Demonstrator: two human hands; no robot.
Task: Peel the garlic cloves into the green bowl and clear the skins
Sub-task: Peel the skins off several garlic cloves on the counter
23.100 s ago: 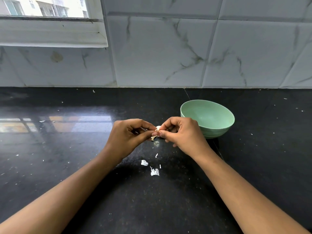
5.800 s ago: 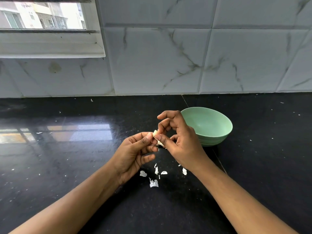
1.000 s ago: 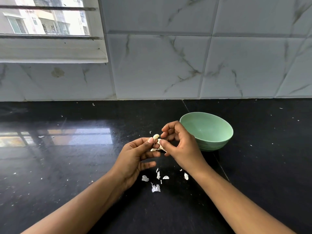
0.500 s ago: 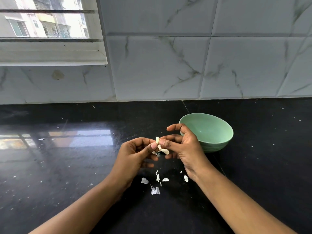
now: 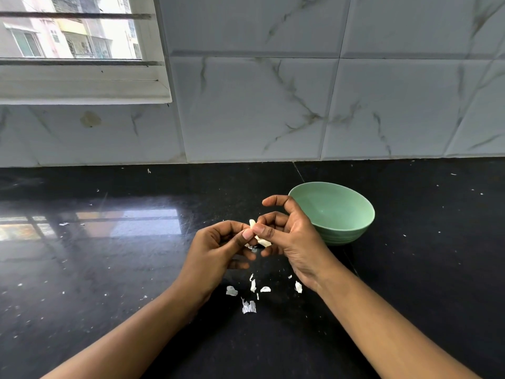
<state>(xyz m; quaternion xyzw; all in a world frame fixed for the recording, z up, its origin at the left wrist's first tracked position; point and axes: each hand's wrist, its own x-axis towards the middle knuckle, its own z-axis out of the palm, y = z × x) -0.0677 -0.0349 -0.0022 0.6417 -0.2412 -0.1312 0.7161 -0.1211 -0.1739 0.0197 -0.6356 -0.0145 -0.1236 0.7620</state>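
A pale garlic clove (image 5: 252, 223) is pinched between the thumb and fingers of my left hand (image 5: 216, 250) and my right hand (image 5: 289, 236), held above the black counter. A loose flap of skin (image 5: 263, 242) hangs below the fingertips. My right index finger is lifted and stretched out. The green bowl (image 5: 341, 231) stands just right of my right hand, and nothing shows in the part of its inside that I can see. Several torn white garlic skins (image 5: 248, 306) lie on the counter below my hands.
The glossy black counter (image 5: 109, 269) carries small white flecks. A marble-tiled wall (image 5: 273, 105) runs along the back, and a window frame (image 5: 82, 86) sits at the upper left.
My hands have stayed together on the clove. My right index finger has lifted a little higher, and the skin flap hangs lower under the fingertips.
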